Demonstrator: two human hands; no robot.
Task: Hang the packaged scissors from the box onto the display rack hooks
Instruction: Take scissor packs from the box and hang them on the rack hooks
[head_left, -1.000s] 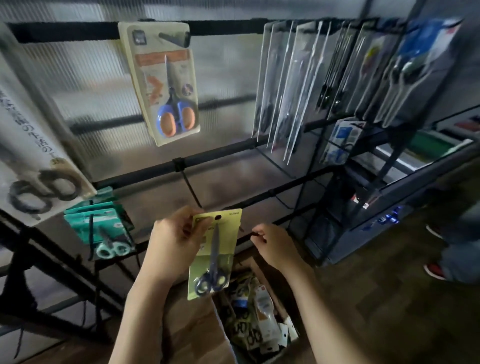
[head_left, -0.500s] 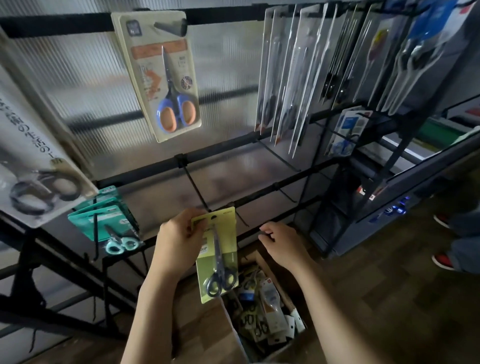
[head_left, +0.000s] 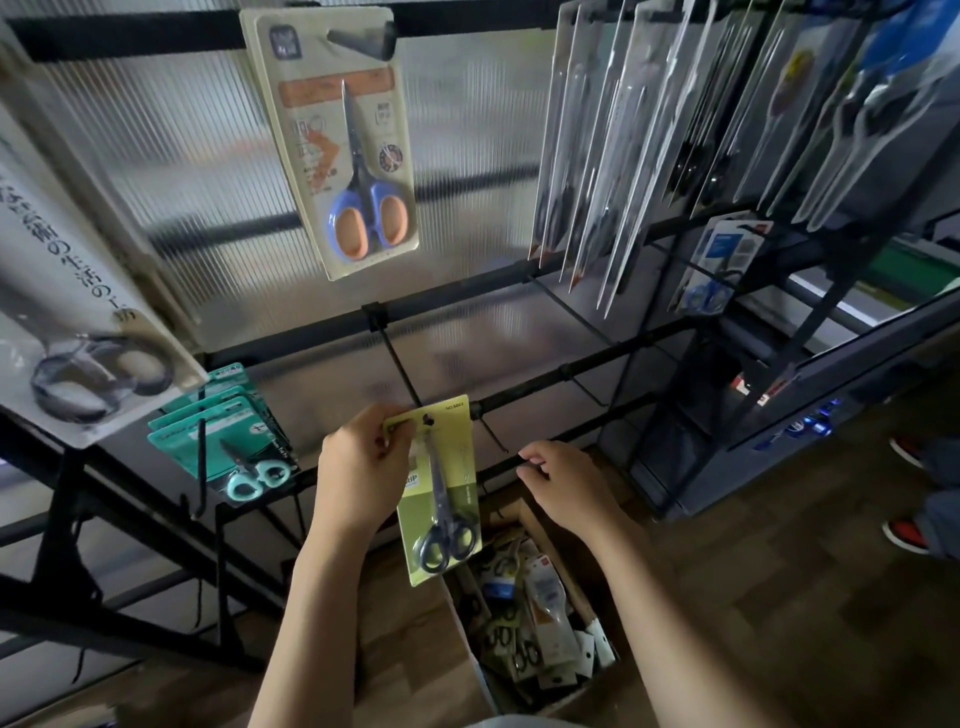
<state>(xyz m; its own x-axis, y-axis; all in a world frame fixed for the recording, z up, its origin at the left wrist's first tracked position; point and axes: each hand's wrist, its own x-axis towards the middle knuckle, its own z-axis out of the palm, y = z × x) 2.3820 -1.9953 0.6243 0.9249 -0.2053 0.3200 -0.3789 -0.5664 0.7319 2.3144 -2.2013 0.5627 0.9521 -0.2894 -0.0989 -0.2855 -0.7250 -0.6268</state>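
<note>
My left hand (head_left: 363, 467) pinches the top left corner of a yellow-green scissors package (head_left: 441, 499) with dark-handled scissors. The card's hang hole sits at the tip of a black rack hook (head_left: 397, 366) that juts from the middle bar. My right hand (head_left: 566, 483) hovers to the right of the card, fingers loosely curled, holding nothing, close to a lower rack bar. Below lies the open cardboard box (head_left: 566, 561) with several more scissors packages (head_left: 524, 618) inside.
On the black display rack (head_left: 519, 312) hang a blue-orange scissors pack (head_left: 343, 150), teal packs (head_left: 234, 441) lower left, a large white pack (head_left: 67, 312) far left, and several clear packs (head_left: 623, 145) upper right. A person's red shoes (head_left: 906, 530) stand at right.
My left hand has raised the yellow-green package upward until its hole meets the hook tip. My right hand has stayed beside it, drifting slightly right.
</note>
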